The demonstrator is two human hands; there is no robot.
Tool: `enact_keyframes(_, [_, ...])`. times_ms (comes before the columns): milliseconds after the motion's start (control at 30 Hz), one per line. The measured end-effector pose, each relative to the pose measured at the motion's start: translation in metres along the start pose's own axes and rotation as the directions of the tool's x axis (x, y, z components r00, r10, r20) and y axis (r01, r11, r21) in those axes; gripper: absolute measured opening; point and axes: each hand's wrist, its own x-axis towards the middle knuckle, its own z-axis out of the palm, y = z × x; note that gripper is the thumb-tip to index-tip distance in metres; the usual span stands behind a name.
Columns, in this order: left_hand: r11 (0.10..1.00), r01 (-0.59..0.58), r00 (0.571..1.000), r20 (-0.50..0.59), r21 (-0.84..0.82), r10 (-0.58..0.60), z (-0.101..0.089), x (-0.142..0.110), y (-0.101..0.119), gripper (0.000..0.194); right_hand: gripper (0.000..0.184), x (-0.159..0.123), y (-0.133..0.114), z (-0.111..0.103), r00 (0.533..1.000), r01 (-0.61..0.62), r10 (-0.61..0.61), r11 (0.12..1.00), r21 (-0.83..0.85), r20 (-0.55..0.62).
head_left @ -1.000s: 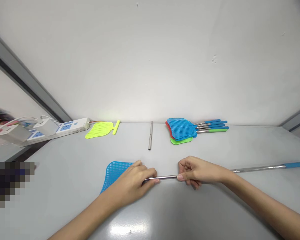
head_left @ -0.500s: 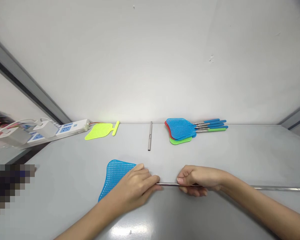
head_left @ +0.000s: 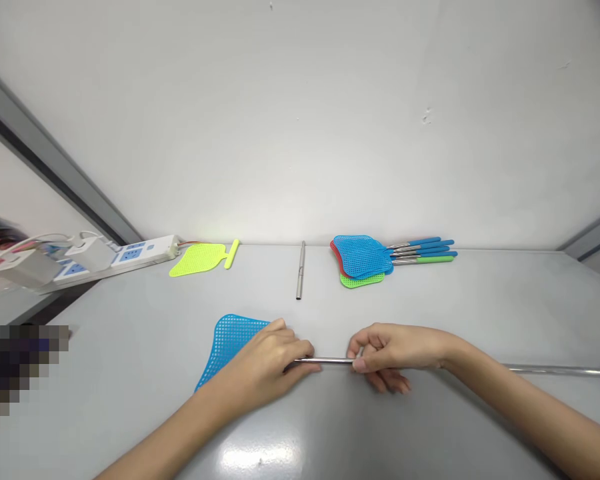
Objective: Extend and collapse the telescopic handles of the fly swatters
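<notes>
A blue fly swatter (head_left: 233, 343) with a long metal telescopic rod lies across the front of the table, its mesh head at the left. My left hand (head_left: 273, 357) is closed around the rod close to the head and covers part of the mesh. To the right, my right hand (head_left: 385, 353) pinches the same rod between thumb and fingers. A short length of bare metal rod (head_left: 333, 361) shows between the hands. Beyond my right wrist the extended shaft (head_left: 560, 371) runs to the right edge, where its handle is mostly cut off.
Several swatters (head_left: 363, 257) with blue, red and green heads lie stacked by the wall. A loose metal tube (head_left: 301, 270) lies at the back middle, left of it a yellow-green swatter head (head_left: 197, 259). A power strip (head_left: 147, 250) with plugged-in chargers (head_left: 27, 270) runs along the left.
My right hand dipped and its wrist turned, then it moved slightly left along the rod. The shaft's right end swung nearer, taking most of the blue handle out of view. My left hand keeps its hold.
</notes>
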Motion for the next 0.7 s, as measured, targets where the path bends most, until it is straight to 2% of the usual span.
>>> enact_keyframes(133, [1.0,0.0,1.0,0.024,-0.023,0.0,0.0,0.001,-0.002,0.025,0.023,-0.003,-0.001,-0.008,0.999,0.015,-0.017,0.998,-0.068,-0.031])
enact_keyframes(267, [0.999,0.018,0.999,0.032,-0.03,-0.017,-0.001,0.001,-0.001,0.025,0.029,-0.008,-0.003,-0.012,0.984,0.018,-0.062,0.966,-0.256,-0.165])
enact_keyframes(367, [0.999,0.031,0.999,0.035,-0.034,-0.03,0.001,0.0,0.0,0.023,0.028,-0.009,-0.006,-0.008,0.961,-0.003,-0.098,0.931,-0.365,-0.26])
enact_keyframes(533, [1.0,0.023,1.0,-0.001,-0.019,-0.023,0.007,-0.002,0.003,0.022,0.025,-0.008,-0.008,0.005,0.929,-0.021,-0.164,0.872,-0.489,-0.332])
enact_keyframes(633, [1.0,-0.003,0.999,-0.036,0.026,0.004,0.007,-0.004,0.004,0.023,0.027,-0.006,-0.008,0.011,0.932,-0.004,-0.167,0.884,-0.468,-0.323])
enact_keyframes(700, [0.997,-0.038,0.997,-0.057,0.061,0.042,0.006,-0.005,0.006,0.023,0.028,-0.004,-0.008,0.013,0.953,0.0,-0.108,0.935,-0.355,-0.283])
